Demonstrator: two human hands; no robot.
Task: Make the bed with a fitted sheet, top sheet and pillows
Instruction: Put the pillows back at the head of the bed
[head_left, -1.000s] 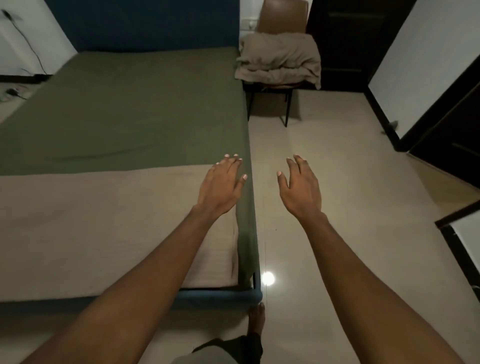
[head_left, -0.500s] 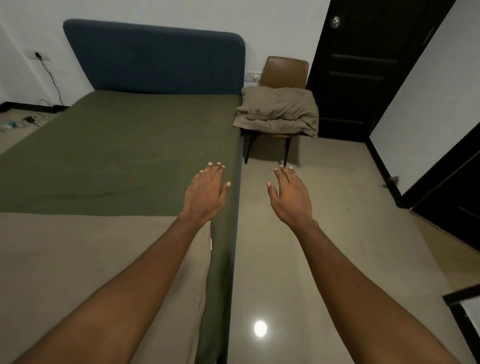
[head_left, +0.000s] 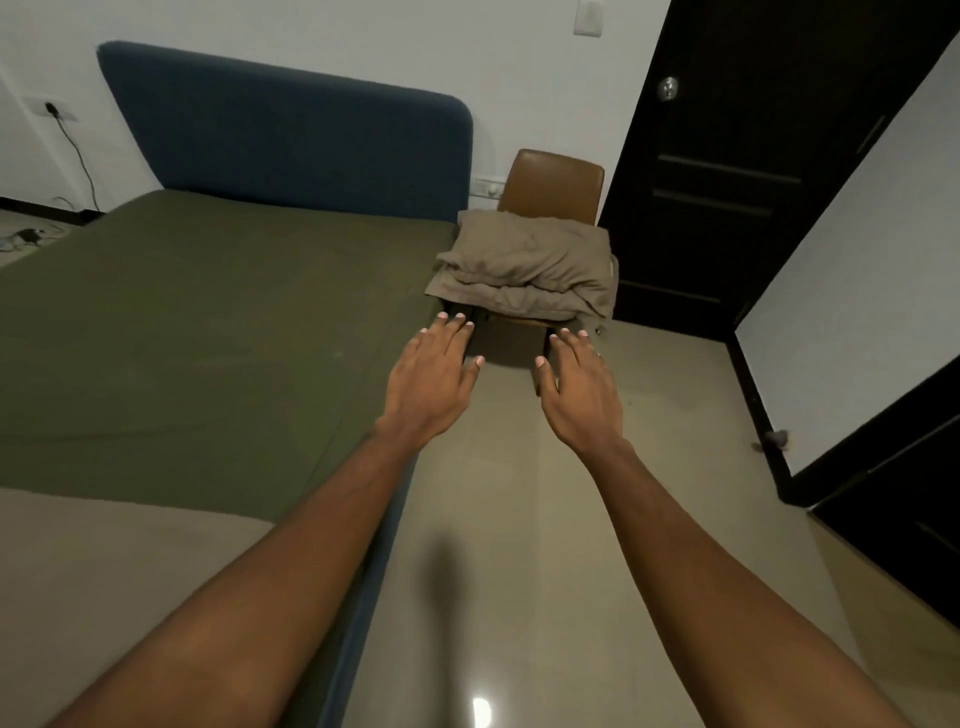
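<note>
An olive green fitted sheet (head_left: 208, 322) covers the bed, flat up to the blue headboard (head_left: 291, 140). A beige top sheet (head_left: 104, 571) lies across the near part of the bed. Beige pillows (head_left: 530, 270) are piled on a brown chair (head_left: 553, 182) just past the bed's right edge. My left hand (head_left: 434, 384) reaches forward over the bed's right edge, fingers spread, holding nothing. My right hand (head_left: 579, 387) is stretched out over the floor beside it, also spread and holding nothing. Both hands are short of the pillows, below the chair seat in the view.
A dark door (head_left: 727, 156) stands behind the chair at the right. A white panel in a dark frame (head_left: 857, 291) leans along the right wall. Glossy beige floor (head_left: 571, 545) runs between the bed and that wall. A cable (head_left: 78, 156) hangs from a socket at the far left.
I have moved forward along the bed's right side. The chair with the pillows is nearer, and both open hands have reached closer to it.
</note>
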